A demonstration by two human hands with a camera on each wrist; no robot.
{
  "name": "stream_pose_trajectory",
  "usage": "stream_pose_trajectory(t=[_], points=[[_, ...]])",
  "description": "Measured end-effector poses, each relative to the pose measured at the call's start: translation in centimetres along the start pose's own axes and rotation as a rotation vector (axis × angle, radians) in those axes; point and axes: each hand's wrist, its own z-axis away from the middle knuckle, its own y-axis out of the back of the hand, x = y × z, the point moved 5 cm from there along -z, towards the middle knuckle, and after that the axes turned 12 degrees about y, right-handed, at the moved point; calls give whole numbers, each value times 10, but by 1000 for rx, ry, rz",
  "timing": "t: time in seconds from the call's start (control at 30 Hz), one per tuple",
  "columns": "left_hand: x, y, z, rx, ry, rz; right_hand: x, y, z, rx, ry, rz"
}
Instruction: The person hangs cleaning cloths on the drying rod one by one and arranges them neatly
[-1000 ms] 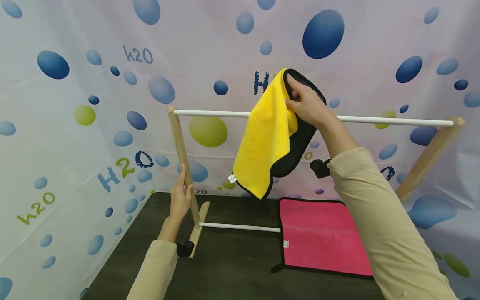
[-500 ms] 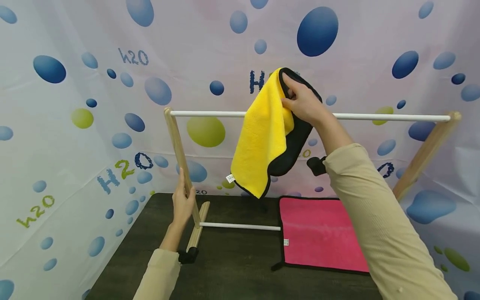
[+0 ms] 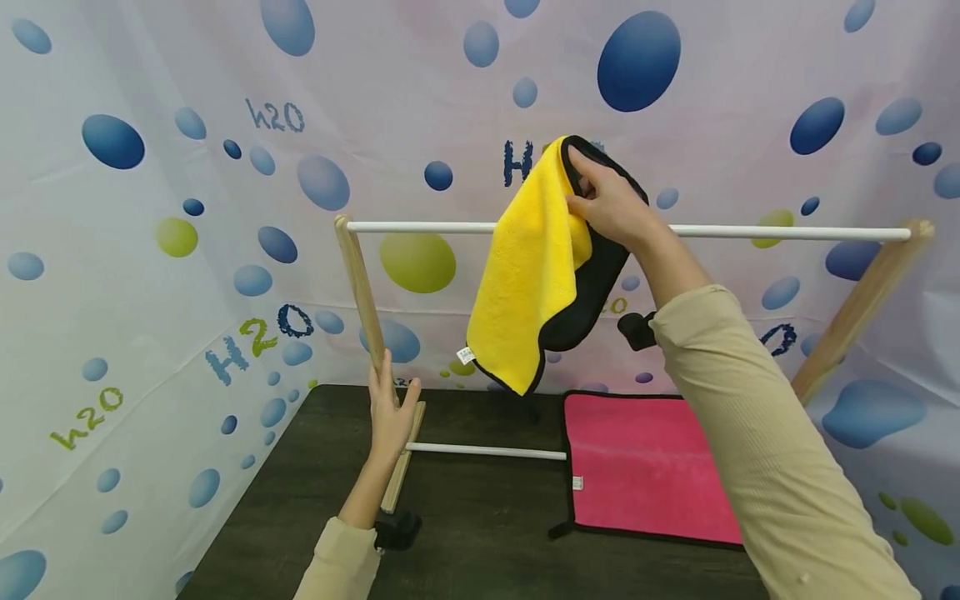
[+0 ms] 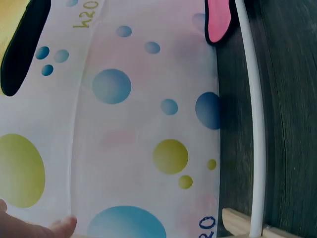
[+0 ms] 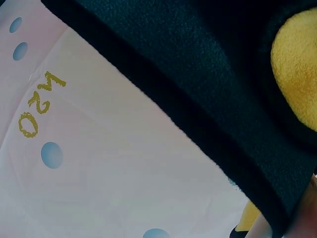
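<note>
My right hand [image 3: 611,204] pinches the upper edge of a yellow and black microfiber cloth [image 3: 528,267], which hangs in front of the rack's white top rail [image 3: 420,227]. A small white tag shows at the cloth's lower left corner. In the right wrist view the cloth's dark side [image 5: 198,74] fills the upper right. My left hand [image 3: 390,417] is at the lower part of the wooden left post [image 3: 360,292], fingers extended and thumb spread away. Only the fingertips of that hand [image 4: 34,229] show at the bottom of the left wrist view.
A pink cloth [image 3: 645,467] with black edging lies on the dark table [image 3: 480,533], covering part of the white lower rail [image 3: 487,451]. The wooden right post [image 3: 862,317] stands beyond my right sleeve. Behind everything hangs a curtain [image 3: 187,50] with printed bubbles.
My left hand has loosened from the left post, slid down and right along it, and spread its thumb. The right hand still holds the yellow cloth in nearly the same place.
</note>
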Motion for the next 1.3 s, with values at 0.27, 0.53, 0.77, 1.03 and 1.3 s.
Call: stream_pose_trajectory(t=[0.27, 0.53, 0.77, 1.03, 1.3], points=[[3, -9, 9, -62, 25, 89, -1, -1, 0, -5, 4, -2], [14, -32, 11, -272, 7, 94, -1, -1, -1, -4, 6, 8], [17, -56, 9, -435, 76, 150, 0, -2, 0, -9, 13, 19], [55, -61, 20, -495, 54, 162, 1, -2, 1, -4, 12, 4], [45, -73, 4, -467, 41, 262, 0, -2, 1, 2, 17, 2]])
